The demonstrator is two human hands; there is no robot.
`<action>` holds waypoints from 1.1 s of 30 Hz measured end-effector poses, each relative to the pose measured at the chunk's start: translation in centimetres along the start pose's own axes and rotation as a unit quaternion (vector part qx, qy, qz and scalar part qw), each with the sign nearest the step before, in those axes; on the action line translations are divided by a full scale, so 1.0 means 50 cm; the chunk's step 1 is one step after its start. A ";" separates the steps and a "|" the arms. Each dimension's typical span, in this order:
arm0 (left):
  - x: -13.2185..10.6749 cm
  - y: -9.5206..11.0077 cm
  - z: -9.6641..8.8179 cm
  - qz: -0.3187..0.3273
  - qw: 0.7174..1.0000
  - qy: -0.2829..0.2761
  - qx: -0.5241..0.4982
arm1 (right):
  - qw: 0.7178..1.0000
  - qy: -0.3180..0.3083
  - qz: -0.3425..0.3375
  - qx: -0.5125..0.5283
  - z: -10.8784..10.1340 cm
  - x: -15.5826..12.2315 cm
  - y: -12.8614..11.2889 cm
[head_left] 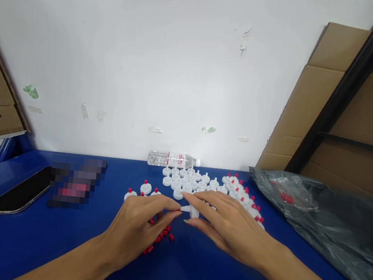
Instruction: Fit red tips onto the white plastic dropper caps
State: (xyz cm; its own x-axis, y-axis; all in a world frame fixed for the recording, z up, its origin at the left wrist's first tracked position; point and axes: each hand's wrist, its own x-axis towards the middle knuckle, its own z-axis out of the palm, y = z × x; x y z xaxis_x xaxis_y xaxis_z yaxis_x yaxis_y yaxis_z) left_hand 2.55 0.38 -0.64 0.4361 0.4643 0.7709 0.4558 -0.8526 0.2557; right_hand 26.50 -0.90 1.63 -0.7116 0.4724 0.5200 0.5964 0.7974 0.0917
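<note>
My right hand (221, 218) grips a white plastic nozzle cap (193, 211) by its wide base, its narrow spout turned left. At the spout's tip, my left hand (145, 223) pinches a small red tip cap (179, 209), mostly hidden by the fingers. Whether the red piece is seated on the spout I cannot tell. Beneath and beside my left hand lie several loose red tip caps (171, 237). Behind my hands stand several white nozzle caps (176, 184) with bare spouts. Others with red tips (145, 186) stand at the left and in a group at the right.
A clear water bottle (174, 159) lies along the wall. On the left of the blue table (92, 255) are a phone (19, 190) and a dark, pixelated flat object (78, 184). At right lies a grey plastic bag (325, 223), with cardboard (309, 95) behind it.
</note>
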 end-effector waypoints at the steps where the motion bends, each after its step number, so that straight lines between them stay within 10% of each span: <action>1: -0.001 0.000 0.000 0.002 1.000 -0.007 0.001 | 1.000 -0.003 -0.008 0.001 0.000 0.000 0.000; 24: 0.002 0.010 -0.010 -0.008 0.988 -0.149 -0.044 | 0.996 0.042 -0.002 0.077 0.006 -0.006 -0.026; 33: 0.035 -0.007 -0.044 -0.115 0.988 -0.069 -0.078 | 0.997 0.029 0.071 0.003 -0.053 0.003 0.006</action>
State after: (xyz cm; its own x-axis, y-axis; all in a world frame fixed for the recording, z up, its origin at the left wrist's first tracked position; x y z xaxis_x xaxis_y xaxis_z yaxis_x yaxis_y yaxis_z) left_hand 1.43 0.98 1.90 0.4413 0.6696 0.5974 0.4352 -0.7419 0.5100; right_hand 27.56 -1.57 3.99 -0.5980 0.5580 0.5753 0.6872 0.7264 0.0098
